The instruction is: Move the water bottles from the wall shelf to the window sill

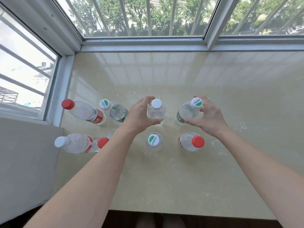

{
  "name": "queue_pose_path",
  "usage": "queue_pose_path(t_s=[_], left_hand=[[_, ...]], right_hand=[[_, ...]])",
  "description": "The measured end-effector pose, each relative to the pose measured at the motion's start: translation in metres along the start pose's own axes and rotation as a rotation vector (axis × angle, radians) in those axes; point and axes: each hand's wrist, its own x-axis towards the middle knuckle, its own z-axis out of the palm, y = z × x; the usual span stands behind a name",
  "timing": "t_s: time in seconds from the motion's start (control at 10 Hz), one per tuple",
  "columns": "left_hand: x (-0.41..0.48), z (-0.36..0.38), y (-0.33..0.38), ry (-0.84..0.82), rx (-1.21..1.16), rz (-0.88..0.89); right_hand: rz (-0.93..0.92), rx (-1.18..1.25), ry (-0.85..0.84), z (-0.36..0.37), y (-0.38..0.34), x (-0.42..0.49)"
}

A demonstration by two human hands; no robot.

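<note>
Both hands are working on the window sill (pixel 181 76), each around one upright bottle in the far row. The left hand (pixel 139 116) is curling around the white-capped clear bottle (pixel 156 111): the thumb is lying on the near side of the body and the fingers (pixel 148 98) are reaching behind the shoulder. Whether they are pressing firmly or loosening, I cannot tell. The right hand (pixel 209 116) is wrapping the green-labelled Cestbon bottle (pixel 189 112) in the same way, thumb in front, fingers behind the neck.

These are thin plastic bottles that seem to be filled with water, so I judge them moderately heavy, smooth, and a little soft under pressure. The best hold is on the body just below the shoulder, not on the cap.

Both held bottles are standing with the long axis vertical and the cap pointing up toward the camera. Six others are standing on the sill near them: a red-capped bottle (pixel 83 111) and a second Cestbon bottle (pixel 115 109) at the far left, a white-capped Watsons bottle (pixel 72 143) beside a red cap (pixel 102 142) partly hidden by the left forearm, a Cestbon bottle seen from above (pixel 153 142), and a red-capped bottle at the near right (pixel 191 142).
</note>
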Motion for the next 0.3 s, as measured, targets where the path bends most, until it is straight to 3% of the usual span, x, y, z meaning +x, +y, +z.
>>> queue_pose_path(t_s=[0.3], left_hand=[[-0.017, -0.029, 0.029, 0.064, 0.137, 0.048]], right_hand=[[0.042, -0.028, 0.009, -0.029, -0.013, -0.026]])
